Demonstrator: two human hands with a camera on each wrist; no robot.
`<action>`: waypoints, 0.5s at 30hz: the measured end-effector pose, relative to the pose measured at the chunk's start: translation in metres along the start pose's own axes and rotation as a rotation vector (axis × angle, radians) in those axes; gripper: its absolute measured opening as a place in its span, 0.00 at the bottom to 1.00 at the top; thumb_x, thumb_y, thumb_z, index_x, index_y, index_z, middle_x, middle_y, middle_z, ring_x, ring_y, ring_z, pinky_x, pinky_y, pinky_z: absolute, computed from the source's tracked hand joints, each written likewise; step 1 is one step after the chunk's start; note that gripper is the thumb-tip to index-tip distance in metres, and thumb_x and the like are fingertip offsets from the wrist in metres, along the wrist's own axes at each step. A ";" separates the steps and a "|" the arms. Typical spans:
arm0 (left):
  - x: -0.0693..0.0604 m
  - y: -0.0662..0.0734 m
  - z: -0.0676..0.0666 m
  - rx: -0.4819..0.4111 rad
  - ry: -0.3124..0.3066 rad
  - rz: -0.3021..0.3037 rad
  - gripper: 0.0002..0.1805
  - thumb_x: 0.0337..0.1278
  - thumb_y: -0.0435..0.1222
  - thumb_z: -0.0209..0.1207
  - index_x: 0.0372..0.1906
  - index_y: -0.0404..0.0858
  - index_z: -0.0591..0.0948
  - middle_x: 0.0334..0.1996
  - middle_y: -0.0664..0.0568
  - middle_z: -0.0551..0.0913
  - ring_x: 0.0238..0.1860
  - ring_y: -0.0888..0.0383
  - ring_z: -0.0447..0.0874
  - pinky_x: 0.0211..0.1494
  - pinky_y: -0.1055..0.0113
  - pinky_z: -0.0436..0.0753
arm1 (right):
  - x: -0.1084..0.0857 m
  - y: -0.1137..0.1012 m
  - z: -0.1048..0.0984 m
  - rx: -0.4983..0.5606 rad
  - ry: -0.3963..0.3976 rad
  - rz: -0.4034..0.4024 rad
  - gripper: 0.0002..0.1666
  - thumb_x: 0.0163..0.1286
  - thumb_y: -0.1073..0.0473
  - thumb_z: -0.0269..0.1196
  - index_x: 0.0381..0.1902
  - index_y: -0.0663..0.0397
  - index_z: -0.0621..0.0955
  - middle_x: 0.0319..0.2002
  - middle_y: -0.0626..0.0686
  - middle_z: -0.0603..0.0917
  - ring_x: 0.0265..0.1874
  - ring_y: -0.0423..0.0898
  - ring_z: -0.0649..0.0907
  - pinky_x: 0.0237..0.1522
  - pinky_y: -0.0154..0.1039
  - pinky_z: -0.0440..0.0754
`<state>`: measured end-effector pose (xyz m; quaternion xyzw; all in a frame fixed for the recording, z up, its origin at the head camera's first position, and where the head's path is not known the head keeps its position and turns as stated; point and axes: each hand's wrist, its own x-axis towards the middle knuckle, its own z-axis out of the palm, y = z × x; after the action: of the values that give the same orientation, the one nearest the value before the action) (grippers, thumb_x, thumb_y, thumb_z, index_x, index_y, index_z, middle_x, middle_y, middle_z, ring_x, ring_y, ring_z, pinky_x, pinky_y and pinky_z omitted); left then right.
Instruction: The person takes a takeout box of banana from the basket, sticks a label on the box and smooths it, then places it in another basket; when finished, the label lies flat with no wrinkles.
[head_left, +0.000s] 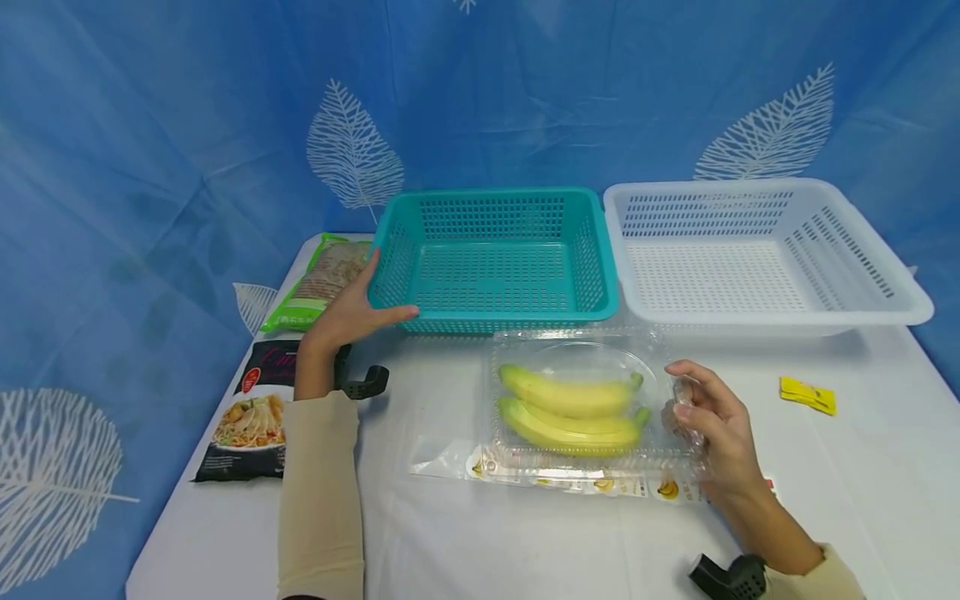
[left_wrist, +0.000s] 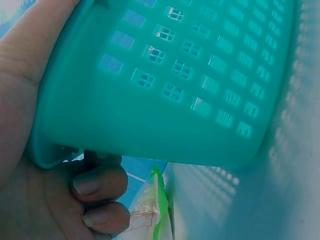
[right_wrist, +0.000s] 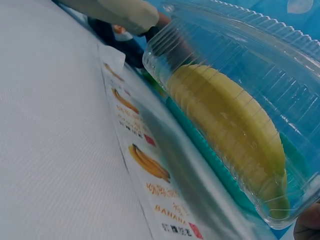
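My left hand grips the front left corner of a teal basket. In the left wrist view its thumb lies along the rim and its fingers curl beneath the rim of the basket. A clear plastic clamshell box holds bananas, and my right hand grips its right end. In the right wrist view the clear box is off the table, with a banana behind its ribbed wall. Below it lies a clear bag printed with banana pictures.
A white basket stands right of the teal one. At the left lie a green-edged packet and a black noodle packet. A small yellow packet lies at the right. A blue leaf-patterned curtain hangs behind the white table.
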<state>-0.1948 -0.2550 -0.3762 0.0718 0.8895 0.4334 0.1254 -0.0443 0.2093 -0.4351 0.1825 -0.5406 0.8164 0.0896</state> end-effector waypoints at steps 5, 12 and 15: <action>0.000 0.000 0.002 0.007 0.001 0.003 0.64 0.60 0.56 0.68 0.81 0.59 0.30 0.83 0.46 0.35 0.80 0.35 0.43 0.71 0.31 0.60 | -0.001 0.003 -0.004 -0.050 0.010 0.028 0.31 0.66 0.84 0.41 0.62 0.67 0.77 0.26 0.49 0.69 0.23 0.46 0.65 0.23 0.42 0.58; -0.001 -0.001 0.001 0.020 0.002 -0.004 0.63 0.61 0.55 0.68 0.81 0.58 0.30 0.83 0.45 0.35 0.80 0.35 0.42 0.72 0.30 0.58 | -0.001 0.007 -0.008 -0.151 0.061 0.078 0.29 0.68 0.81 0.46 0.61 0.60 0.79 0.25 0.47 0.68 0.23 0.42 0.67 0.22 0.37 0.64; 0.000 0.000 0.000 0.021 -0.001 0.003 0.63 0.61 0.55 0.68 0.81 0.58 0.29 0.83 0.46 0.34 0.80 0.36 0.41 0.72 0.31 0.58 | -0.001 0.010 -0.010 -0.152 0.087 0.086 0.28 0.69 0.82 0.47 0.62 0.63 0.78 0.26 0.48 0.69 0.23 0.42 0.68 0.21 0.35 0.66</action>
<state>-0.1952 -0.2551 -0.3760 0.0748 0.8938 0.4243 0.1245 -0.0485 0.2148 -0.4473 0.1161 -0.6040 0.7831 0.0917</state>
